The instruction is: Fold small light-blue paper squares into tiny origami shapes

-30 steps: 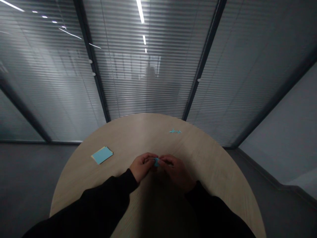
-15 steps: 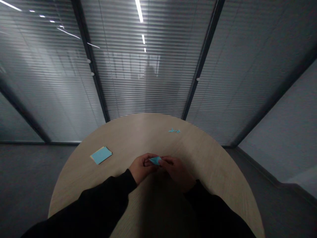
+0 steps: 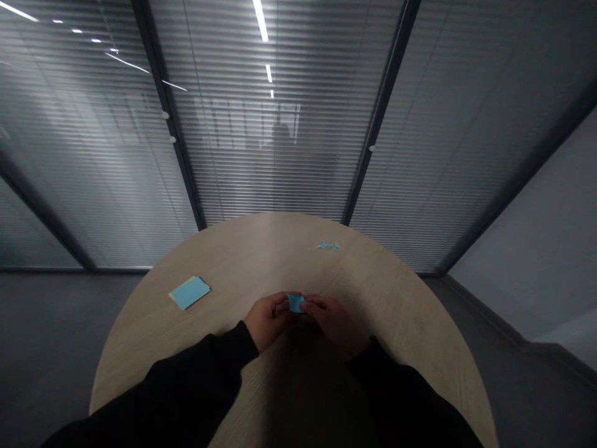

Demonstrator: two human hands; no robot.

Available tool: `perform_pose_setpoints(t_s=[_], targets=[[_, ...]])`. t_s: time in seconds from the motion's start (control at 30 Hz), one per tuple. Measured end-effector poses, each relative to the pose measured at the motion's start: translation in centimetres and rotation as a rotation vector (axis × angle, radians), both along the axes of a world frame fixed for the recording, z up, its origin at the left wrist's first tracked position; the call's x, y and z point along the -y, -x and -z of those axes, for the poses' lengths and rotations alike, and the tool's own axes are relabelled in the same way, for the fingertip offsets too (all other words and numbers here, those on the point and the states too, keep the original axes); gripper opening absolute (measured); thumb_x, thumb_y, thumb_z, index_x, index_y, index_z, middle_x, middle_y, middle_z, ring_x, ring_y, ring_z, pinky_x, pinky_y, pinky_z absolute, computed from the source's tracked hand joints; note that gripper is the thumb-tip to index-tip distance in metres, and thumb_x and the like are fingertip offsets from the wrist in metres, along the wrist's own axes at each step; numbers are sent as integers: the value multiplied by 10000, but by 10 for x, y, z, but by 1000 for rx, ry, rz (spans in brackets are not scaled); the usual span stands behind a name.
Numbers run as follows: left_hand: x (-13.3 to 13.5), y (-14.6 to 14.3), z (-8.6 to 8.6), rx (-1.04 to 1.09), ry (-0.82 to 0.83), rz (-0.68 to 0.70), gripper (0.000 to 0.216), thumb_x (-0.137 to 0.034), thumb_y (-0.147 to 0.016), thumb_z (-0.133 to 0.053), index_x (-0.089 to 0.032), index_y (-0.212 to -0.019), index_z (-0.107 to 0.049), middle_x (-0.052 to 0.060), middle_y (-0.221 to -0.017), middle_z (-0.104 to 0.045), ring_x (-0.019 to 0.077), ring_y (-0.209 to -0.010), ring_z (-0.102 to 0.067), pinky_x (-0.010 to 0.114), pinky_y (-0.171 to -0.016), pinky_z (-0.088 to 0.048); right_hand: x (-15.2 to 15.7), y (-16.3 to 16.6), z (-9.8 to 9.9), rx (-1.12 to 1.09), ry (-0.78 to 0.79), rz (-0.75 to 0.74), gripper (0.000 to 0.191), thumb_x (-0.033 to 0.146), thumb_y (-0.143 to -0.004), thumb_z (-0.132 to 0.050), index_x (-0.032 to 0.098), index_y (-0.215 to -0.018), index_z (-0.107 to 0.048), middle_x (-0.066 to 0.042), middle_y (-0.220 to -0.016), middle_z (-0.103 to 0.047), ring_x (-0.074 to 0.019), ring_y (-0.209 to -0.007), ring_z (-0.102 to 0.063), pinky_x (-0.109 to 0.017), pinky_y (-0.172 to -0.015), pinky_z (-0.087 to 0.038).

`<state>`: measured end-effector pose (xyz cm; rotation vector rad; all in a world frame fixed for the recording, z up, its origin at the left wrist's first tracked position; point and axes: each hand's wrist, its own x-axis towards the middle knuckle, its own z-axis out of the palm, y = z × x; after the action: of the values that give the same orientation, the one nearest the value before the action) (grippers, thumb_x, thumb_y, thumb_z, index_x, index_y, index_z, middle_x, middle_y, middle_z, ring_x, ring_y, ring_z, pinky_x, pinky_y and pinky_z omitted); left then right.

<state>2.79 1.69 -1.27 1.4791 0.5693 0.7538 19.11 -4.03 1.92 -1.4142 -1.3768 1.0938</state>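
Between my two hands is a small piece of folded blue paper (image 3: 295, 303), held just over the near middle of the table. My left hand (image 3: 265, 317) pinches it from the left, with thumb and fingers closed on that side. On the opposite edge, my right hand (image 3: 333, 323) grips the same paper with its thumb on top. The fingers hide parts of its outline, so the exact fold cannot be made out. Farther back, two small folded blue paper cranes (image 3: 328, 245) stand close together.
A stack of square paper sheets (image 3: 190, 292), blue on top with a yellowish edge below, lies on the left of the round wooden table (image 3: 261, 249). Behind the table's curved far edge rise glass panels with blinds (image 3: 275, 174) and dark frames.
The blue paper between my hands has turned or been refolded: its pointed, diamond-like outline now looks squarer. Both hands stay in nearly the same place, and the other papers have not moved.
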Motion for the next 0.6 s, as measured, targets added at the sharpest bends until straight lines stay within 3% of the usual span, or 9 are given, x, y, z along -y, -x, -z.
perform_pose_setpoints(t_s=[0.4, 0.6], targets=[[2, 1, -10, -2, -95, 120, 362, -356, -862, -588, -193, -1179, -653, 111, -1062, -715, 244, -1038, -653, 399, -984, -459, 0, -6, 1, -122, 54, 2, 276, 362, -814, -567, 156, -841, -749, -33, -703, -708, -200, -683, -652, -308, -693, -504], [-3, 5, -1, -5, 16, 143, 472, -524, -830, -594, -201, -1167, -660, 111, -963, -731, 235, -878, -696, 372, -858, -515, 1, -6, 0, -73, 20, -12, 274, 341, -815, -556, 149, -857, -746, -32, -735, -717, -190, -722, -653, -277, -678, -493]])
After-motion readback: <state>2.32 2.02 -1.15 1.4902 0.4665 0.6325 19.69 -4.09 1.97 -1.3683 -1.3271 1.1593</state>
